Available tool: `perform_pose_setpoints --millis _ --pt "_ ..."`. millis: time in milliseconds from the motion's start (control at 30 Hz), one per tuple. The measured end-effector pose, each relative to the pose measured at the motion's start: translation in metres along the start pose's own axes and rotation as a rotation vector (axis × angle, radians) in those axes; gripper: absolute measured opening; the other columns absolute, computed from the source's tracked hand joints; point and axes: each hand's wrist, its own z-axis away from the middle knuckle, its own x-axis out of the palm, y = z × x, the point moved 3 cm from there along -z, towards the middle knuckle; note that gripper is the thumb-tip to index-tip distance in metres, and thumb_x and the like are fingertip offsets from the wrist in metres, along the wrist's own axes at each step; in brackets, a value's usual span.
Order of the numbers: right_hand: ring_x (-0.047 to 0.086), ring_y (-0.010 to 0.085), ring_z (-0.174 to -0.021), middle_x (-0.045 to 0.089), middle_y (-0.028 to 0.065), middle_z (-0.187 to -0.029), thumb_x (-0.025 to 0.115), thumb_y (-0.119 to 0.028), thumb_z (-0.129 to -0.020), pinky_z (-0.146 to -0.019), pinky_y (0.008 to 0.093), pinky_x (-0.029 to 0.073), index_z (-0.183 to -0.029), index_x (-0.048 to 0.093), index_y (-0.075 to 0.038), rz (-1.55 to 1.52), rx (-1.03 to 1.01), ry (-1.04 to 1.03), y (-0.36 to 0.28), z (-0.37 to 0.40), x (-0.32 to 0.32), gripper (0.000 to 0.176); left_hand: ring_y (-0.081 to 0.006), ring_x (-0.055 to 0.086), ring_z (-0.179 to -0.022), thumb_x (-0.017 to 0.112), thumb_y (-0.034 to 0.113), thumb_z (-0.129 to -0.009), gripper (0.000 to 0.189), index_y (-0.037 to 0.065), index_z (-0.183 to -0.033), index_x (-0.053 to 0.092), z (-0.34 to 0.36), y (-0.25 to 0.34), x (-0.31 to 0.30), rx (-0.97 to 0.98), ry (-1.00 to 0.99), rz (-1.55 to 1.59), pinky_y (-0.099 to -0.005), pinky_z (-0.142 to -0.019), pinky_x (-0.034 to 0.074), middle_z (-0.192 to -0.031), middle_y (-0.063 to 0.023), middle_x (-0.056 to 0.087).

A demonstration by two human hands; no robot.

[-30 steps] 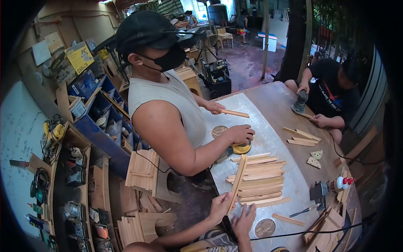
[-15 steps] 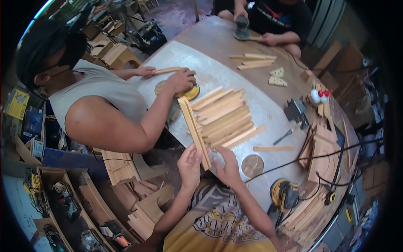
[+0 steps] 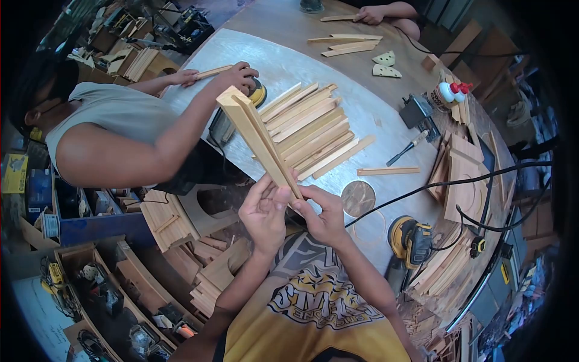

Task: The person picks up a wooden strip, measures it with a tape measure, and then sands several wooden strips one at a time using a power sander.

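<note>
One grooved wooden strip (image 3: 261,142) slants up over the table (image 3: 268,19) edge, the left hand (image 3: 266,212) gripping its lower part, the right hand (image 3: 324,216) pinching its bottom end. Just beyond, from where I stand, similar strips (image 3: 315,131) lie in a row. Left of them, a co-worker's hand (image 3: 240,77) rests on a yellow sander (image 3: 259,94). Farthest off, another person's hand (image 3: 370,14) holds a thin piece (image 3: 338,18).

Wood strip (image 3: 254,133): matt, smooth. Table sheet (image 3: 241,48): metal-like, softly glossy. Bottles (image 3: 447,92): plastic. Yellow shirt (image 3: 338,332): cloth.
</note>
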Motion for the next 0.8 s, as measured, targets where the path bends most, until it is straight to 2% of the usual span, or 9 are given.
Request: perform_pose_setpoints --millis 133,200,300,533,633,700,800 --pt "0.069 0.0224 -0.083 0.072 0.0165 -0.095 0.071 -0.007 -0.088 -0.075 0.0300 0.053 -0.112 0.069 0.003 -0.024 0.005 0.011 0.001 0.000 -0.004 0.026 -0.0304 0.066 -0.110 0.062 0.001 -0.095 0.040 -0.013 -0.130 0.049 -0.003 0.004 0.002 0.014 -0.025 -0.038 -0.0412 -0.099 0.053 -0.120 -0.0277 0.063" --pt "0.069 0.0223 -0.084 0.072 0.0163 -0.096 0.071 -0.007 -0.088 -0.077 0.0300 0.053 -0.112 0.069 0.003 -0.057 -0.002 0.011 0.004 0.002 -0.006 0.026 -0.0277 0.064 -0.112 0.060 -0.002 -0.095 0.037 -0.015 -0.129 0.050 -0.001 0.005 0.003 0.056 -0.084 -0.057 -0.0369 -0.099 0.051 -0.120 -0.0268 0.063" --pt "0.069 0.0219 -0.087 0.072 0.0160 -0.099 0.071 -0.007 -0.088 -0.079 0.0297 0.052 -0.112 0.070 0.002 -0.091 0.005 0.012 0.006 0.004 -0.009 0.026 -0.0273 0.064 -0.112 0.060 -0.003 -0.095 0.036 -0.015 -0.128 0.050 0.001 0.008 0.006 0.066 -0.102 -0.060 -0.0362 -0.098 0.051 -0.119 -0.0275 0.063" --pt "0.069 0.0206 -0.082 0.073 0.0153 -0.094 0.070 -0.006 -0.087 -0.076 0.0288 0.052 -0.111 0.071 0.003 -0.097 -0.015 0.012 0.006 0.006 -0.015 0.026 -0.0279 0.063 -0.113 0.060 -0.005 -0.094 0.035 -0.016 -0.126 0.051 0.000 0.015 0.011 0.100 -0.100 -0.095 -0.0366 -0.098 0.051 -0.119 -0.0276 0.064" --pt "0.068 0.0191 -0.079 0.072 0.0142 -0.091 0.069 -0.006 -0.088 -0.074 0.0279 0.051 -0.112 0.070 0.003 -0.070 0.000 0.005 0.005 0.008 -0.017 0.025 -0.0279 0.067 -0.106 0.063 0.003 -0.094 0.030 -0.012 -0.119 0.057 -0.013 0.020 0.010 0.146 -0.058 -0.166 -0.0388 -0.096 0.055 -0.116 -0.0267 0.066" --pt "0.067 0.0182 -0.077 0.072 0.0138 -0.089 0.069 -0.006 -0.089 -0.073 0.0274 0.051 -0.112 0.070 0.003 -0.054 0.016 0.008 0.005 0.010 -0.019 0.025 -0.0229 0.065 -0.104 0.069 0.000 -0.089 0.033 -0.014 -0.117 0.060 -0.030 0.027 0.004 0.256 -0.105 -0.289 -0.0346 -0.095 0.050 -0.113 -0.0217 0.066" --pt "0.064 0.0167 -0.075 0.071 0.0125 -0.087 0.067 -0.009 -0.091 -0.070 0.0283 0.049 -0.106 0.072 0.003 -0.074 0.046 0.026 0.005 0.014 -0.022 0.020 -0.0197 0.065 -0.101 0.073 0.003 -0.086 0.035 -0.013 -0.115 0.061 -0.054 0.038 0.005 0.234 -0.156 -0.312 -0.0327 -0.094 0.050 -0.107 -0.0181 0.068"
